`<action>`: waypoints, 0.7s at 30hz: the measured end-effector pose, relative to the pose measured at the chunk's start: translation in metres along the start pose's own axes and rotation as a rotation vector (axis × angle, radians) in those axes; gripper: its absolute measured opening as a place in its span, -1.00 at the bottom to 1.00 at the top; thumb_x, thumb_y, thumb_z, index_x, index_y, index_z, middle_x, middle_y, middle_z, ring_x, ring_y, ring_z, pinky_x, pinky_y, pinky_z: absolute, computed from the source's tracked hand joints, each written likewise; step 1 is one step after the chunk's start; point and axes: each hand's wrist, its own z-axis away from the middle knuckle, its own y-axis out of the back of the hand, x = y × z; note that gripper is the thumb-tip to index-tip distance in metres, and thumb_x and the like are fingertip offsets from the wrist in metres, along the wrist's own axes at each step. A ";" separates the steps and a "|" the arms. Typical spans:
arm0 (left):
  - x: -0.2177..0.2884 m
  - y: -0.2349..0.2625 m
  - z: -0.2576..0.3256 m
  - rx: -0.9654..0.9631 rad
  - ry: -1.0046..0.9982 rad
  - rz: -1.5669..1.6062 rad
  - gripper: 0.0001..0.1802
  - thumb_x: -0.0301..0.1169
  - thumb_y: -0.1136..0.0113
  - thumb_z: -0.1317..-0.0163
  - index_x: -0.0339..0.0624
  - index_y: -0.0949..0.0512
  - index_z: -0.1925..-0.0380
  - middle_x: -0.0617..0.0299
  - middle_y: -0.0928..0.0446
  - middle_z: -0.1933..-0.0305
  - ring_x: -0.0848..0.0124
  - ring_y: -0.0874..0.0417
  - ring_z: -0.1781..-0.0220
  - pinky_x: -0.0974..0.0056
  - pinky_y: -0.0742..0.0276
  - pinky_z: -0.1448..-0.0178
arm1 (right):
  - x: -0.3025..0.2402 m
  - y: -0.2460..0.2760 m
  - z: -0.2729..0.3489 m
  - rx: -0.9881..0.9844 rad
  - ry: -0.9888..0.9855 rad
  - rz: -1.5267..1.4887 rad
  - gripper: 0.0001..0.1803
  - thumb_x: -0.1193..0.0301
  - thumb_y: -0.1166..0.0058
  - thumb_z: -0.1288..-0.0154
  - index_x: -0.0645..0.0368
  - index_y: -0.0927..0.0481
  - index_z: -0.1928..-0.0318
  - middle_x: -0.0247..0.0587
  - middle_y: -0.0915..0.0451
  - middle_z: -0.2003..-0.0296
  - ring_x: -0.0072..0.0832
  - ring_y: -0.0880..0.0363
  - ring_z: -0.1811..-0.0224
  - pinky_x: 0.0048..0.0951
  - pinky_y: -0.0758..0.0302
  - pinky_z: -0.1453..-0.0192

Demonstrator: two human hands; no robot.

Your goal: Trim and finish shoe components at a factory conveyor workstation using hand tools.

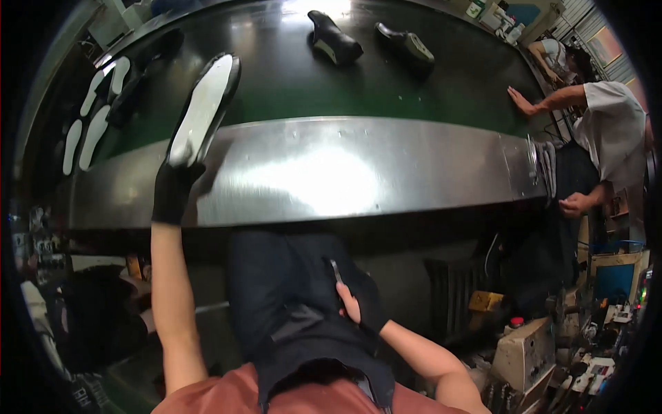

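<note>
Head view: gloved left hand [172, 190] clamped on the shoe's [205, 109] heel, long axis running up-right away over the desk [358, 172], right hand [352, 301] down at lap gripping a small tool [336, 271].

The one camera sits on the person's head and looks down, close over the lap, out across the dark belt [386, 90].

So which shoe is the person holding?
The shoe at the belt's near left edge, sole up and white. The gloved left hand grips its heel end. The two dark shoes farther up the belt lie untouched.
</note>
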 end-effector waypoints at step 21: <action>0.002 -0.146 0.260 -0.319 -0.095 -0.007 -0.19 0.28 0.36 -0.44 -0.26 -0.62 0.25 0.15 -0.63 0.14 0.32 -0.59 0.03 0.20 -0.44 -0.21 | -0.061 -0.005 0.139 -0.209 0.191 -0.105 -0.51 0.04 0.20 -0.58 0.21 -0.52 0.30 -0.38 -0.49 0.46 -0.55 -0.53 0.32 -0.41 -0.46 0.16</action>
